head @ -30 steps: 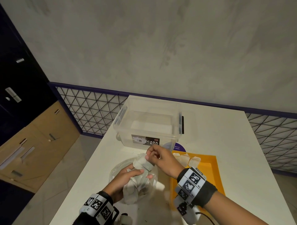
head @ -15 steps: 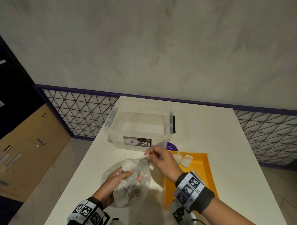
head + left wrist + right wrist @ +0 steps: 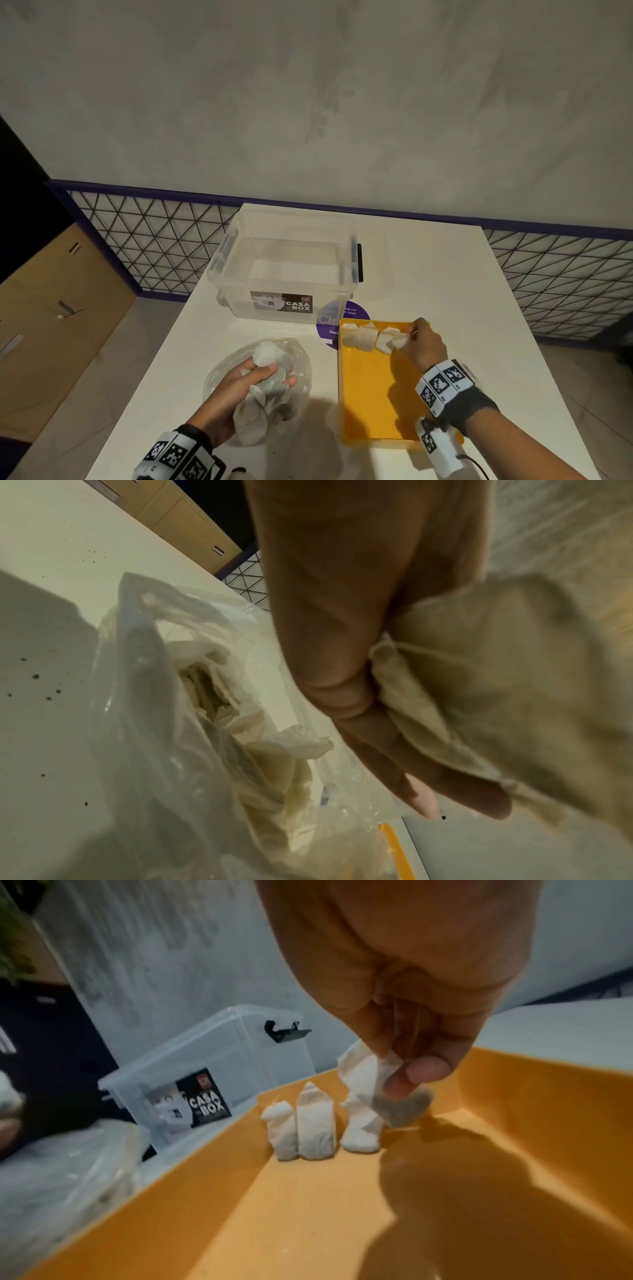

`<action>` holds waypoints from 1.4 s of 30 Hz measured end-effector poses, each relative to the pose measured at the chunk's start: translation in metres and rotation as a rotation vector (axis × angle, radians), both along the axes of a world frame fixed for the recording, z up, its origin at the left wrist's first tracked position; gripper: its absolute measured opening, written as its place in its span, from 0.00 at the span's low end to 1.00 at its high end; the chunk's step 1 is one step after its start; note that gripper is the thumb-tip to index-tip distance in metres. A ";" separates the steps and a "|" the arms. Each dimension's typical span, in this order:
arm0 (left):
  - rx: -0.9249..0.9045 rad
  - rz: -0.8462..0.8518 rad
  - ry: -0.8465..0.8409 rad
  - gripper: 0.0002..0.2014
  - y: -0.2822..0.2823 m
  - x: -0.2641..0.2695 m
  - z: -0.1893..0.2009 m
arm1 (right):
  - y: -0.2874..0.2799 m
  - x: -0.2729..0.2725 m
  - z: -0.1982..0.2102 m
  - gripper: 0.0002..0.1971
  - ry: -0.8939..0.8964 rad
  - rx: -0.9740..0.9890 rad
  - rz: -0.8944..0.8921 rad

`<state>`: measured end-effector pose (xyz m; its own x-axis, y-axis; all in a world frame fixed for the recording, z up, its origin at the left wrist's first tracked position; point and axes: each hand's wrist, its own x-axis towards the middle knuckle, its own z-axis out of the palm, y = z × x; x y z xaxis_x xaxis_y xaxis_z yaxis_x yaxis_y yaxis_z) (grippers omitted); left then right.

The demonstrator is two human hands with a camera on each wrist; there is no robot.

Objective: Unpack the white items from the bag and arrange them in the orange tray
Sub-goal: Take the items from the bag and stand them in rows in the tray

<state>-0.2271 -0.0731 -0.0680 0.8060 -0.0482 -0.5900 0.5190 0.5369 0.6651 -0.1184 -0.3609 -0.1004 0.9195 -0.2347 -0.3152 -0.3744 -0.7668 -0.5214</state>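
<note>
An orange tray (image 3: 373, 404) (image 3: 308, 1218) lies on the white table to the right of a clear plastic bag (image 3: 294, 353) (image 3: 143, 702) full of white sachets. Three white sachets (image 3: 359, 337) (image 3: 315, 1123) stand in a row along the tray's far wall. My right hand (image 3: 416, 339) (image 3: 394, 1074) pinches a fourth white sachet (image 3: 369, 1080) just right of that row, above the tray floor. My left hand (image 3: 253, 380) grips the bag and a bunch of sachets (image 3: 496, 683) through it.
An open clear storage box (image 3: 284, 270) (image 3: 205, 1069) labelled CASA BOX stands behind the bag and tray. A purple round sticker (image 3: 356, 313) shows on the table beside it. The table's left edge drops to the floor. A wire mesh fence (image 3: 154, 246) runs behind.
My right hand has drawn a sachet out of the bag and carried it right, over the tray's far end beside the standing row. The left hand stays on the bag.
</note>
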 end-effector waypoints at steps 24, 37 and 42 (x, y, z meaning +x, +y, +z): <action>0.044 -0.144 -0.075 0.13 0.011 -0.002 -0.003 | -0.010 0.003 0.006 0.11 -0.031 -0.315 0.441; 0.132 -0.154 -0.075 0.15 0.018 -0.004 -0.008 | -0.023 0.011 -0.002 0.13 -0.104 -0.621 0.542; 0.147 -0.144 -0.068 0.18 0.021 -0.002 -0.010 | -0.019 0.012 -0.001 0.13 -0.106 -0.679 0.540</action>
